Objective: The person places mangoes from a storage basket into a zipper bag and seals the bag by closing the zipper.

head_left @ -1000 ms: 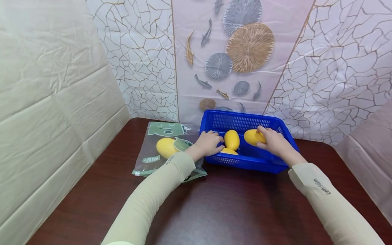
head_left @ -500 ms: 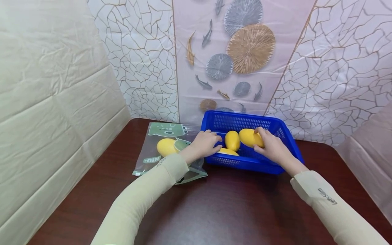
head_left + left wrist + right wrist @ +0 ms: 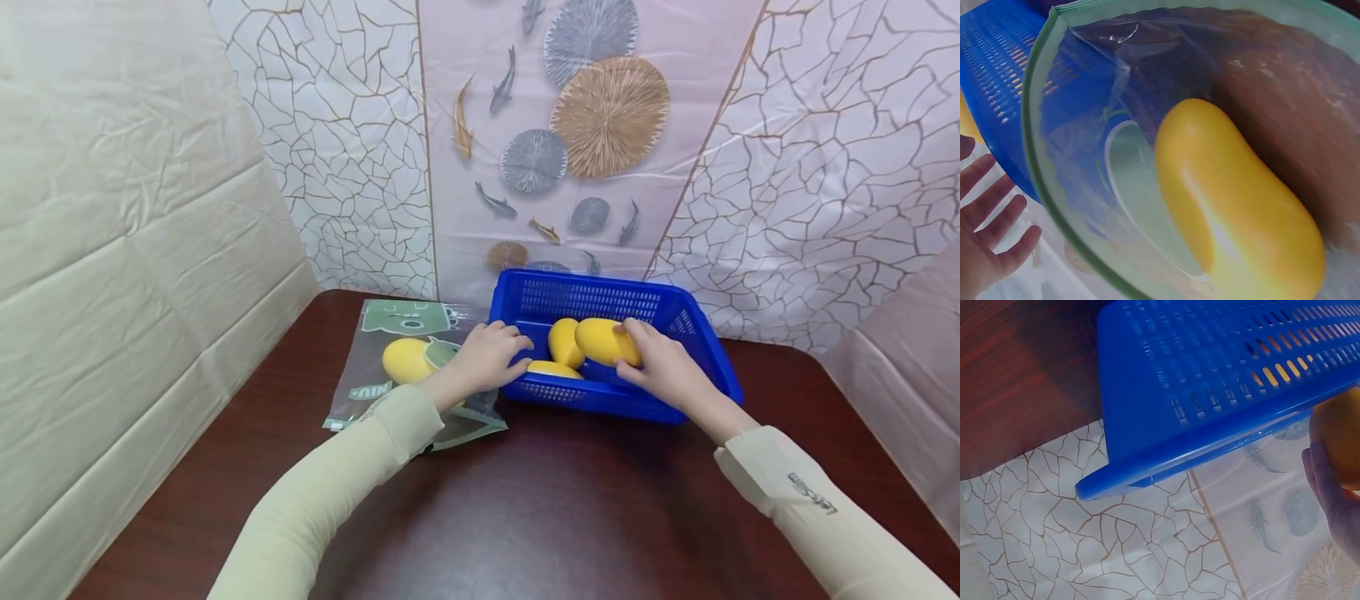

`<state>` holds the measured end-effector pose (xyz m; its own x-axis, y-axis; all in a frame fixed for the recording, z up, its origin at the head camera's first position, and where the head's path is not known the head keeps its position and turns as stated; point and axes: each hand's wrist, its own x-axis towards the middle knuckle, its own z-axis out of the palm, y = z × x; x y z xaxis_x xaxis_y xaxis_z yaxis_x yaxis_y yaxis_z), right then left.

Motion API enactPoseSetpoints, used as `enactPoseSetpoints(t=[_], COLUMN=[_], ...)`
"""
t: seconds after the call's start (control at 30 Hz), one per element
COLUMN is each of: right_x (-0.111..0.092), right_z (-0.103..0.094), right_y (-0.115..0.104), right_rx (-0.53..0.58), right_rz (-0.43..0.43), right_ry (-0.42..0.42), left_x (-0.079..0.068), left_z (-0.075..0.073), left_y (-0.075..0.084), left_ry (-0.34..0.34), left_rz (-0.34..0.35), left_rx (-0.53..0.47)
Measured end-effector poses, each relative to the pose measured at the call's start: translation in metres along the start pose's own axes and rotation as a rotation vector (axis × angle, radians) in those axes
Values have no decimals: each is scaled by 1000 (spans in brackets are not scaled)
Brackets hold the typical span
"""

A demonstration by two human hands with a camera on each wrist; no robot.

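Observation:
My right hand (image 3: pixel 663 367) grips a yellow mango (image 3: pixel 602 342) inside the blue basket (image 3: pixel 607 400). Two other mangoes lie in there: one upright-looking mango (image 3: pixel 561 340) beside the held one, and another mango (image 3: pixel 553 369) partly hidden by the front wall. At the basket's left side, my left hand (image 3: pixel 486 357) holds nothing; the left wrist view shows its fingers (image 3: pixel 1004 203) spread. Under that forearm lies a clear zip bag (image 3: pixel 352 367) with green prints and a mango (image 3: pixel 1235 206) in it. In the right wrist view the held mango (image 3: pixel 1338 437) is cut off by the frame.
A dark reddish-brown table (image 3: pixel 540 508) carries the bag and basket. Behind it hangs a patterned cloth (image 3: pixel 495 117) close to the basket's back wall. A pale cloth panel (image 3: pixel 150 333) stands along the left side.
My right hand has carried the gripped mango leftward, and it now overlaps the mango beside it. My left hand has drawn back slightly to the left.

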<state>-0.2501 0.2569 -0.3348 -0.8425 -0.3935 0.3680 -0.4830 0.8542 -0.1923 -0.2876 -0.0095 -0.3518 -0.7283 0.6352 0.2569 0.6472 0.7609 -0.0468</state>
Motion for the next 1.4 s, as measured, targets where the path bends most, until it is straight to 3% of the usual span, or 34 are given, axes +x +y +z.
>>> enactPoseSetpoints(t=[0.5,0.77,1.0,1.4], right_x=[-10,-19,-25,-42], right_z=[-4,-6,-3,-6], right_y=[-11,-16,-27,-49], right_rx=[-14,-1,6,21], right_rz=[-80,-94,-108,-132], right_ry=[60,79,100,129], left_x=[-13,-22,-40,-70], left_z=[-1,0,-3,-14], left_y=[-11,-11,-14,-13], left_ry=[16,62,83,189], left_rz=[-6,52,63,123], left_rx=[-22,-21,-19,-7])
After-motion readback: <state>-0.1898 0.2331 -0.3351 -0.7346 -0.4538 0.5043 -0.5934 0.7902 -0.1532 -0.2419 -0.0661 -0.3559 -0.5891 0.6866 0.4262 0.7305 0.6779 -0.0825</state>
